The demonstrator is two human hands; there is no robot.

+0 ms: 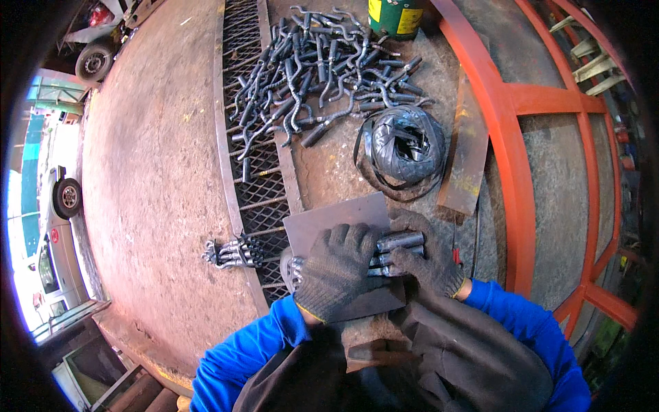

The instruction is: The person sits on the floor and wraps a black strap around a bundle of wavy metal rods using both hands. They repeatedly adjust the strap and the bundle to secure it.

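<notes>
I see the left hand (335, 264), fingers together, closed over the metal rods (401, 240) at the near side, above the grey plate (329, 223); the right hand (427, 259) clamps their right ends. I'd press evenly, keeping the ends flush.

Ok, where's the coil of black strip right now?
In the head view, right of centre, the coil of black strip lies between the pile of bent rods and the right hand.

Yellow labels (410, 20) on green drum (389, 19); red round mark (55, 235) on vehicle (66, 255); wording unreadable.
</notes>
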